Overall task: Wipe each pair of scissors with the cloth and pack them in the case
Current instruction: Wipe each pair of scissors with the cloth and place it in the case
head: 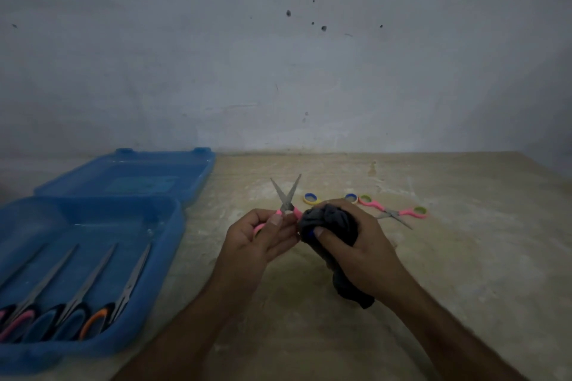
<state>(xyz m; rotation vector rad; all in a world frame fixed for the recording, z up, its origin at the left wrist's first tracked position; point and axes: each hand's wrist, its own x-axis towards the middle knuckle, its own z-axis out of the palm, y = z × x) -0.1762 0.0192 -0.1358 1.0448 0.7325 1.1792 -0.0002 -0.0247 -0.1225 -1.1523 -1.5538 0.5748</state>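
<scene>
Pale, scuffed tabletop [433, 272] against a grey wall, and on its left side sits the open blue plastic case [93, 216], lid flat behind it, four long-bladed scissors [74, 297] lying side by side inside, handles toward us. Centre stage, the right hand [356, 254] grips a bunched dark grey cloth [331, 221], fingers curled round it, pressing it against the handle end of small pink-handled scissors [287, 198]. The left hand [257, 241] pinches those by the handle, blades splayed upward in a V. Behind the hands, another pink-handled pair with green ring liners [396, 213] lies on the tabletop, beside yellow-and-blue rings [312, 198] of a partly hidden pair.
</scene>
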